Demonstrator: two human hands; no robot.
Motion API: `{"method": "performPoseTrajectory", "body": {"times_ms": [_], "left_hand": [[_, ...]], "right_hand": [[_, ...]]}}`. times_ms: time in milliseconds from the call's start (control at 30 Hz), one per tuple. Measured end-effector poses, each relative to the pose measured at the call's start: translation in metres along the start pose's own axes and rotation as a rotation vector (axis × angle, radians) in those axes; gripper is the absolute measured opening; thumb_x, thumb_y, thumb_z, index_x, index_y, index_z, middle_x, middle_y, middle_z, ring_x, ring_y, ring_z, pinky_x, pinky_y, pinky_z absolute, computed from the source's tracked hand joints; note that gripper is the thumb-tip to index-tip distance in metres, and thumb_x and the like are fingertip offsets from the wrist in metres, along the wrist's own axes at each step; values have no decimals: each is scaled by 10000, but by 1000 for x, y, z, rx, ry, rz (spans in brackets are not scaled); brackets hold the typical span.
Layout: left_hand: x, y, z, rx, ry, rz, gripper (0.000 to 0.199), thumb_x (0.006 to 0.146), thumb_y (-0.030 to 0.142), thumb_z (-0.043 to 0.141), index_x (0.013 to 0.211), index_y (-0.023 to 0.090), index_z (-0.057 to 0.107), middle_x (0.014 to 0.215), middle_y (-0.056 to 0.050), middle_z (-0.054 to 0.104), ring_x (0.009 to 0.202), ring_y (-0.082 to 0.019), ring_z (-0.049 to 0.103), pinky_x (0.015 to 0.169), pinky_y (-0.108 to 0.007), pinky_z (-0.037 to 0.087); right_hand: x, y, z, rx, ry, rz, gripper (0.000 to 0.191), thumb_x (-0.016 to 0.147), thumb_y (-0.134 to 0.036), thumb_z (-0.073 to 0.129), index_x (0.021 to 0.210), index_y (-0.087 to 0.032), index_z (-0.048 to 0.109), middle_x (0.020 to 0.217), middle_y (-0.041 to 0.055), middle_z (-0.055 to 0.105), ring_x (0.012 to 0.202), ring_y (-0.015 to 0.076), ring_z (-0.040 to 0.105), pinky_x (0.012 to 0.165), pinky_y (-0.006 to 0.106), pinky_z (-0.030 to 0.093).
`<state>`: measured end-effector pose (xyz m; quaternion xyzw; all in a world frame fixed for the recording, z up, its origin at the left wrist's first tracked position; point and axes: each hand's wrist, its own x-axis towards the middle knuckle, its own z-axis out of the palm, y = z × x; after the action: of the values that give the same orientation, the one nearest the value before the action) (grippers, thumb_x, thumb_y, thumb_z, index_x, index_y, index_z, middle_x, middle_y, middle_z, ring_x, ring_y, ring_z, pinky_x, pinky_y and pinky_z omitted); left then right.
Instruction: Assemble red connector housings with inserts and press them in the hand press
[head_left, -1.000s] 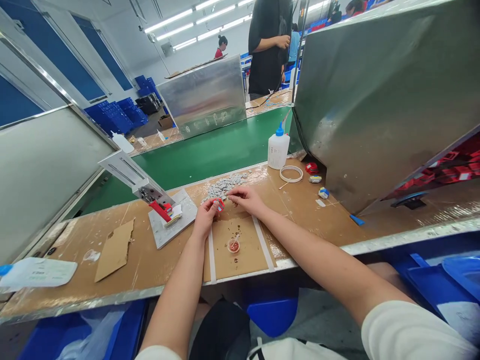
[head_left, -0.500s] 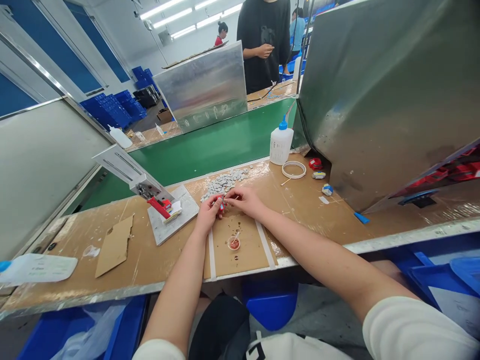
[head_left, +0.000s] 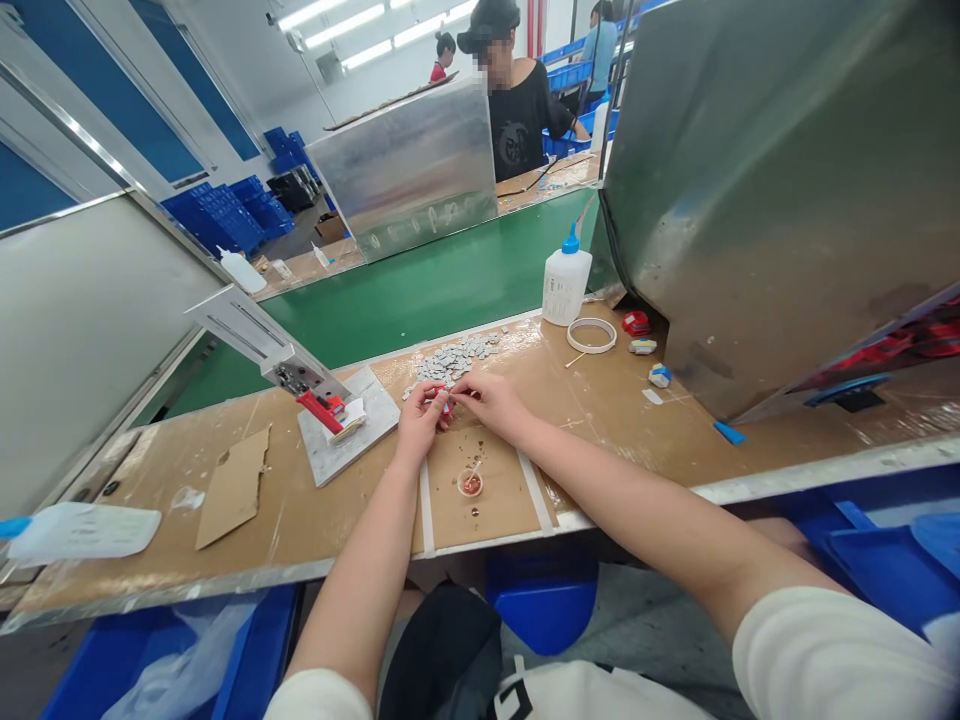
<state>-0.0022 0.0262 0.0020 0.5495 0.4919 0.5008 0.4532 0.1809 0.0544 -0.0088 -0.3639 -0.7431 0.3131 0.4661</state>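
Note:
Between the fingers of my left hand (head_left: 420, 422) is a small red piece (head_left: 444, 402) with a light patch, its shape mostly covered. My right hand (head_left: 491, 405) meets it from the other side, thumb and fingertips pinched at the piece; whatever they grip is too small to make out. Just beyond both hands spreads a pile of small flat grey pieces (head_left: 457, 358). On the bench nearer to me stands a little cup (head_left: 470, 484) with reddish contents and a thin stick in it. Tiny dark bits lie around the cup.
A press-like fixture (head_left: 319, 400) with a red handle stands left on a pale base, beside a cardboard scrap (head_left: 234, 488). To the right are a white bottle (head_left: 566, 285), a tape roll (head_left: 592, 336) and a metal panel (head_left: 750, 200). A co-worker (head_left: 521, 115) is across the green belt (head_left: 405, 290).
The co-worker opposite has bent lower, with one arm now stretched out to the right. My view has shifted slightly; my hands keep nearly the same pose around the red piece.

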Motion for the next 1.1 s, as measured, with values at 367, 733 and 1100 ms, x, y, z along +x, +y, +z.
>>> {"method": "performPoseTrajectory", "body": {"times_ms": [367,733,1100], "left_hand": [[-8,-1,1,164,17,110,540,955,487,746,1437,256,665,1213,-87,733,931,-213,690,858,-334,573],[-9,-6,0,335,-39,233,459,1011,343,636,1455,238,587,1494,-132,595,1446,-309,511,1280,-466,323],[-12,-5,0,392,-79,265,412,1044,356,566,1430,211,565,1349,-138,617,1281,-294,584,1193,-437,408]], "right_hand": [[-1,1,0,48,47,-15,124,991,-284,669,938,-214,757,962,66,760,901,201,695,849,332,561],[1,5,-2,115,-159,154,287,1024,-434,593,847,-210,620,789,10,670,735,168,587,727,297,472],[-2,3,-3,29,-372,25,317,1122,-373,351,859,-236,462,851,11,591,809,187,550,786,309,435]]}}
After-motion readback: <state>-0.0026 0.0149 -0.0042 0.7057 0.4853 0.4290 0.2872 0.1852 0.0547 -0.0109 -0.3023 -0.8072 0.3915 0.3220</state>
